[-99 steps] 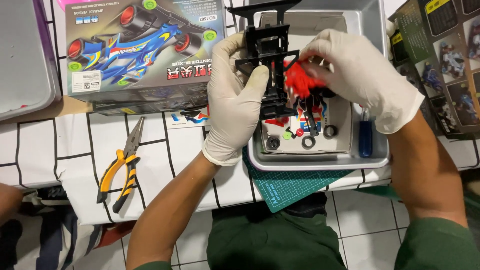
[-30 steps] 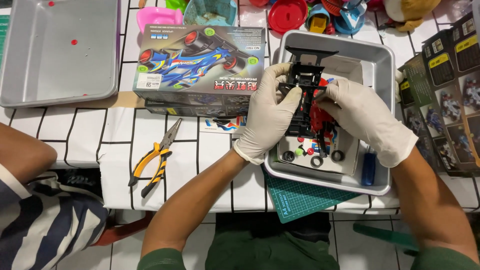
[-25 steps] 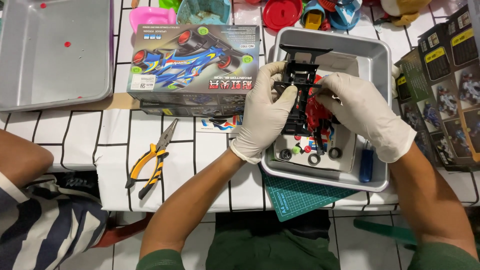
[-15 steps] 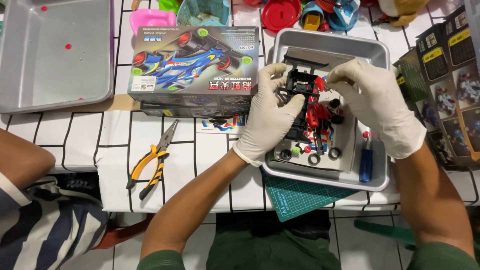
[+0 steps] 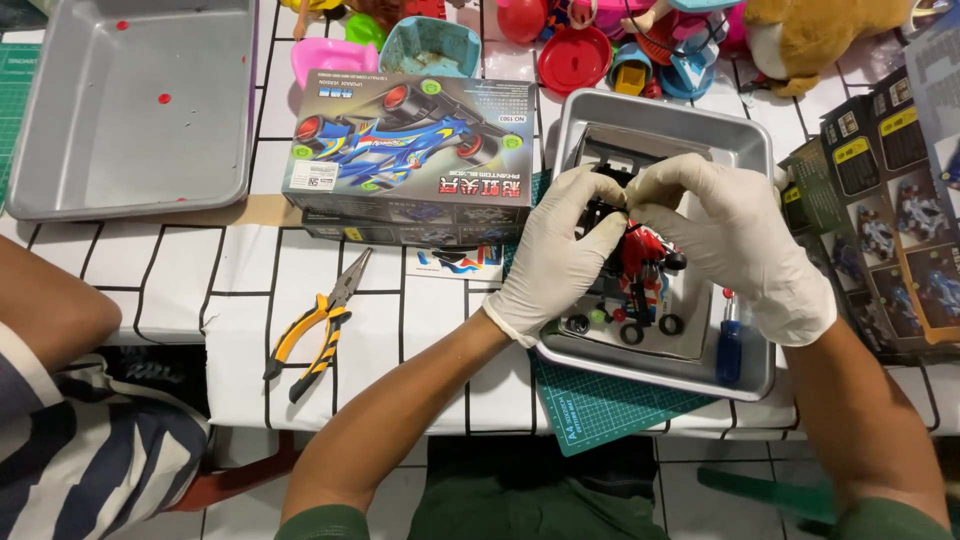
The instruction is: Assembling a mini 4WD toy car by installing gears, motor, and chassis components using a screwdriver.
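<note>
**Hands close together over the tray, pinching a small black part**

Both hands have risen off the red-and-black kit parts and met at the fingertips since half a second ago. Left hand (image 5: 560, 255) and right hand (image 5: 735, 240), both in white gloves, pinch a small black part (image 5: 605, 210) between them, narrow grip, above the far half of the metal tray (image 5: 660, 115). Looks like a fit-or-separate step on a toy-car kit; next move likely needs a fine twist or press, fingertips only.

Counts: two metal trays, the second tray (image 5: 130, 110) lying at the left; one toy-car box (image 5: 410, 150); one pair of pliers (image 5: 315, 325); one blue-handled screwdriver (image 5: 728, 345); one red parts cluster (image 5: 645, 262); several small black rings (image 5: 632, 333), exact number unclear. Another person's arm (image 5: 50, 310) rests at left.
</note>
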